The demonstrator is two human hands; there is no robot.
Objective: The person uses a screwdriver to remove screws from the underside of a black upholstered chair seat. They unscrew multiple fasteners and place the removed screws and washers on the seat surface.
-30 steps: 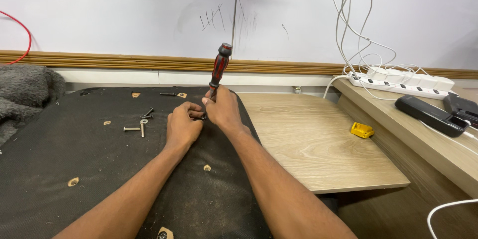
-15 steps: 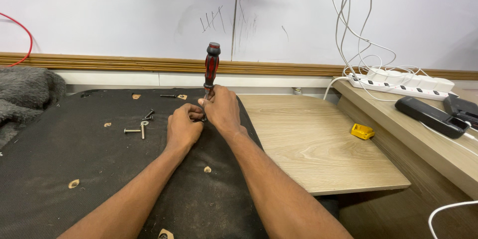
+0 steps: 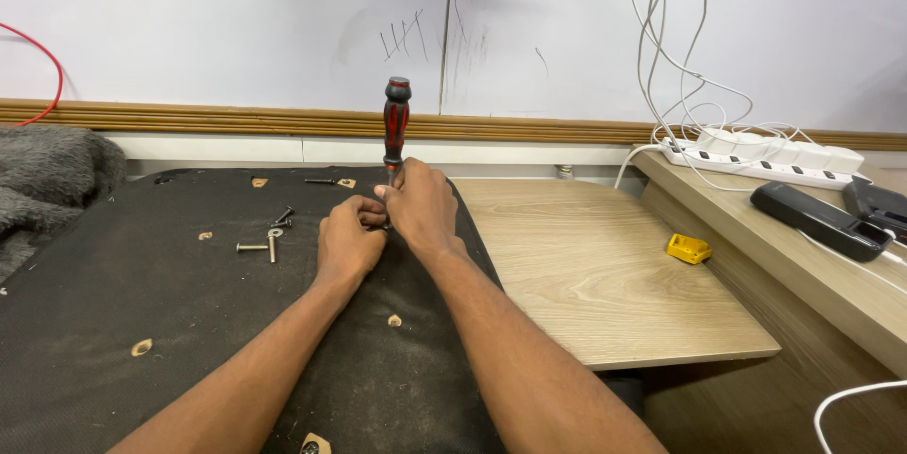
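Note:
A red and black screwdriver (image 3: 395,121) stands nearly upright on the black fabric-covered panel (image 3: 142,303). My right hand (image 3: 419,206) grips its lower shaft, with the handle sticking up above my fingers. My left hand (image 3: 348,239) is closed right beside it, fingertips pinched at the screwdriver's tip where a small dark part is mostly hidden. Loose bolts (image 3: 268,239) lie on the panel just left of my left hand.
A light wooden table (image 3: 605,274) lies to the right, with a small yellow object (image 3: 687,248) on it. A shelf at far right holds a white power strip (image 3: 756,159), cables and a black device (image 3: 820,220). Grey fuzzy cloth (image 3: 47,175) sits at left.
The screwdriver handle has swung from leaning right to nearly upright. Both hands stay at the same spot on the panel.

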